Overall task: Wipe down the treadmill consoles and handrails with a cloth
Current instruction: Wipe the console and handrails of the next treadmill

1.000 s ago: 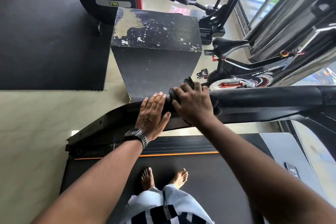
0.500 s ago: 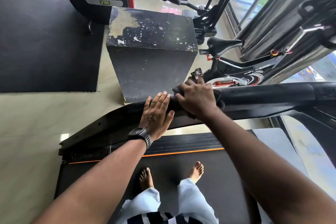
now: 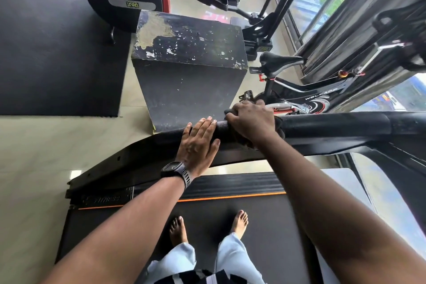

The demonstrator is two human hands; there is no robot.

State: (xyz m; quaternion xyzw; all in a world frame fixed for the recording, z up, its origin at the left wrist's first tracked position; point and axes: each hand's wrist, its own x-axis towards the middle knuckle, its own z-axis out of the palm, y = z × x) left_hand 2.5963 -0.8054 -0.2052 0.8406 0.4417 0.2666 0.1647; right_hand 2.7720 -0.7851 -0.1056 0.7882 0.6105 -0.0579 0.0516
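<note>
Handrail (image 3: pixel 334 125), right hand (image 3: pixel 251 120) clutching dark cloth (image 3: pixel 279 128) round it, left hand (image 3: pixel 198 143) flat alongside.

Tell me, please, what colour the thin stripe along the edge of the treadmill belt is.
The stripe is orange, seen best in the head view.

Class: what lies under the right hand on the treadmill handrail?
A dark cloth, gripped by the right hand round the handrail. Only its edges show; the rest, and the rail beneath, are covered.

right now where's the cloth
In the head view the dark cloth is wrapped round the handrail under the right hand, just right of the left hand.
</note>
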